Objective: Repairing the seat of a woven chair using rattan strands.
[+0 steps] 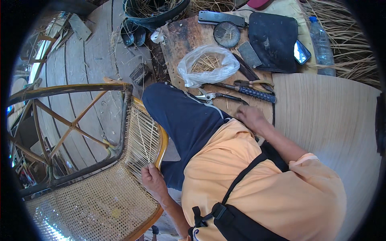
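My left hand (152, 179) is closed at the lower end of the loose cane strands (142, 130) on the chair, thumb and finger pinched on a thin cane strand. The strands stretch across the side panel of a rattan chair (161, 149), whose woven cane seat (100, 197) fills the lower left. Beside my right thigh, my right hand (251, 118) is held low with its fingers curled. What lies in them, if anything, is hidden. Just beyond it are pruning shears (209, 97) and a tool with a dark wrapped handle (254, 93).
On a worn wooden board (177, 44) rest a clear plastic bag (230, 69) of short cane pieces, a round tin (226, 34), a black pouch (274, 40) and a phone (301, 52). A plastic bottle (321, 46) lies at the right. A dark bucket (157, 18) stands at the back.
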A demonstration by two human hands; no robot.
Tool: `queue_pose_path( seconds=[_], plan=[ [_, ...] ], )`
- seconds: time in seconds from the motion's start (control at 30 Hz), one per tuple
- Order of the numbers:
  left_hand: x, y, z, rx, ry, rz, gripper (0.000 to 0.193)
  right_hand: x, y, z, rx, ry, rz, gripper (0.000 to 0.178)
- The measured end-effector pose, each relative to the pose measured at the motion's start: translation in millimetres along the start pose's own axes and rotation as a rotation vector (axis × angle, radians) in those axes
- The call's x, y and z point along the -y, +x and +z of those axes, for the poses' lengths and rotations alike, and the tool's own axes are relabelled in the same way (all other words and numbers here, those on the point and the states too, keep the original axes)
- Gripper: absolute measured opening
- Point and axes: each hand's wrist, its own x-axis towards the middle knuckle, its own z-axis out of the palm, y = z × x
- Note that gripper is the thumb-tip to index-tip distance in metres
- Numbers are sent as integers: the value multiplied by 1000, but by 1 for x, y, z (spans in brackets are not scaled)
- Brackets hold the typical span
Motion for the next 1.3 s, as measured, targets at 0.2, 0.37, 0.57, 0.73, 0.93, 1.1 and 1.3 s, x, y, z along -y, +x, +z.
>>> queue_pose_path(
  seconds=[0.2, 0.37, 0.57, 0.73, 0.93, 1.1, 1.3],
  plan=[
    [-9, -2, 8, 77, 0, -36, 21, -9, -16, 17, 4, -306, -118, 22],
    [8, -1, 5, 19, -16, 0, 24, -39, 10, -9, -314, -275, -341, 21],
    [15, -2, 5, -17, -2, -50, 29, -66, -36, 20, -107, -152, -173, 21],
    [14, -4, 13, -11, -129, -16, 28, -60, -57, 48, -147, -88, -165, 24],
    [1, -2, 9, -4, -246, 57, 19, -86, -45, 29, 15, 75, -227, 24],
    [6, -3, 1, 16, -415, 31, 14, -74, -55, -18, 168, 103, 145, 38],
    [11, -11, -3, -25, -397, -46, 16, 4, -33, -15, 4, 250, -64, 47]
  ],
)
